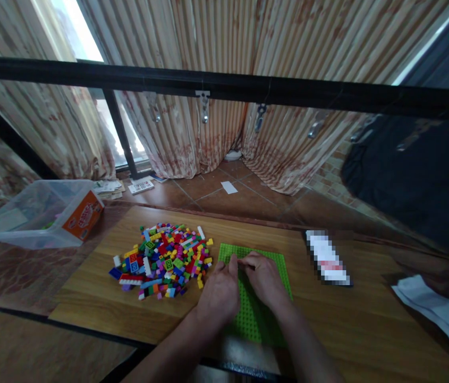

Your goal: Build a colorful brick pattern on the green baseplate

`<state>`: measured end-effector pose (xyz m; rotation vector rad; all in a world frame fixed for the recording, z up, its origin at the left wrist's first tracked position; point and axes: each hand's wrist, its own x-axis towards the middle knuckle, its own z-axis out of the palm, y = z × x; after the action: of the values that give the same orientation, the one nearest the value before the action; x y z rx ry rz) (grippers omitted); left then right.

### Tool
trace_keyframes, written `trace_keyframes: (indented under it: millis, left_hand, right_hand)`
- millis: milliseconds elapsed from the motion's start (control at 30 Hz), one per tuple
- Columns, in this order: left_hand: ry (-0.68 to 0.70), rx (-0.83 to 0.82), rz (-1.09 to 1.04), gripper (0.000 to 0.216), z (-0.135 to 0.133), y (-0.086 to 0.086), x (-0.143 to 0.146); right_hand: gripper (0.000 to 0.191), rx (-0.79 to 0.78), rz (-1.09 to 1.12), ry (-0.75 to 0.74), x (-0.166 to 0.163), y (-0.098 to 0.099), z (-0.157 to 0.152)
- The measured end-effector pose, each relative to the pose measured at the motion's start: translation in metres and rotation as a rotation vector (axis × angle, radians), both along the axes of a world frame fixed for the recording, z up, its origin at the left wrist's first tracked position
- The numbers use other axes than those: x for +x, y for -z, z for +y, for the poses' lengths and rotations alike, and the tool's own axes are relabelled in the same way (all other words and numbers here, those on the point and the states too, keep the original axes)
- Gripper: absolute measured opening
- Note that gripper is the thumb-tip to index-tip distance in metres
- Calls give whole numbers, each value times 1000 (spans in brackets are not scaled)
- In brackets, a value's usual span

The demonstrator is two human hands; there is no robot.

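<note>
A green studded baseplate [250, 319] lies on the wooden board in front of me. Both hands are over its upper half, with their fingertips close together. My left hand [221, 290] is closed, its fingers pressed together near the plate's upper left. Beside it, my right hand [263, 276] has its thumb and fingers drawn into a pinch. Whatever sits between the fingertips is hidden or too small to name. A heap of small coloured toy bricks [168, 260] spreads just left of the baseplate.
A clear plastic bin [41, 239] with an orange label stands at the far left. Right of the baseplate lies a phone [328, 258], its screen blurred out. A white cloth or paper [439, 311] rests at the right edge. A black metal bar [228, 85] crosses beyond the table.
</note>
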<state>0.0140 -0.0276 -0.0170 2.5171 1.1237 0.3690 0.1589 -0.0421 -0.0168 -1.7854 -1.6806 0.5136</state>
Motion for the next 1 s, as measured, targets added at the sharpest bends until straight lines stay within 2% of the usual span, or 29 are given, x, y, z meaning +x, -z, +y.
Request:
trace_keyframes:
  millis: [400, 500, 567, 733, 867, 1000]
  left_hand:
    - [4, -31, -32, 69, -3, 4, 2]
    - [25, -53, -56, 64, 2, 0, 0]
    - [-11, -106, -91, 57, 8, -3, -4]
    - [-131, -320, -353, 48, 21, -10, -12]
    - [-183, -373, -543, 47, 24, -9, -10]
    - [-211, -415, -662, 47, 26, -4, -6]
  right_hand:
    - [35, 101, -25, -2, -6, 10, -8]
    - [36, 90, -12, -10, -4, 9, -6]
    - [33, 93, -13, 4, -5, 10, -6]
    - [28, 151, 51, 27, -9, 16, -10]
    - [26, 195, 79, 76, -5, 15, -17]
    - [28, 219, 119, 173, 0, 4, -30]
